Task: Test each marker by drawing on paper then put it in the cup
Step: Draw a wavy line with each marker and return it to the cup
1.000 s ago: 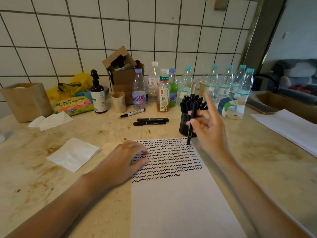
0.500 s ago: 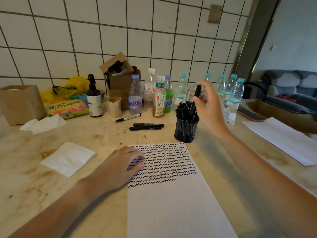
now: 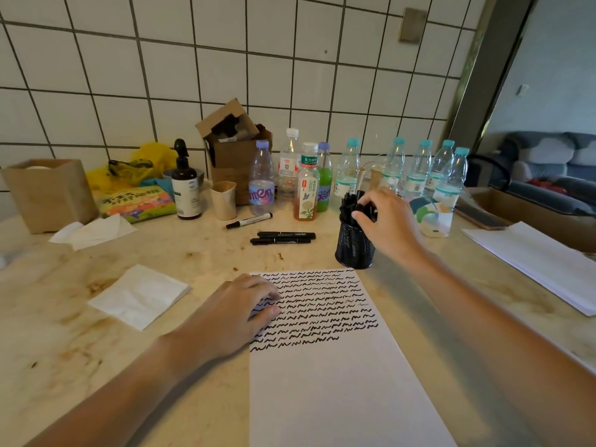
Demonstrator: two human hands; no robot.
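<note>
The right hand (image 3: 387,225) hides some marker tops in the cup (image 3: 354,246).

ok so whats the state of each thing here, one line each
mesh cup: upright, full of markers
right hand: fingers curled on marker tops in the cup
left hand: flat on the paper
paper: top part covered in squiggles
two black markers: capped, lying on table
white marker: capped, lying

White tiled wall (image 3: 245,69), stained marble counter (image 3: 96,324), grey sofa (image 3: 548,162) beyond doorway
</note>
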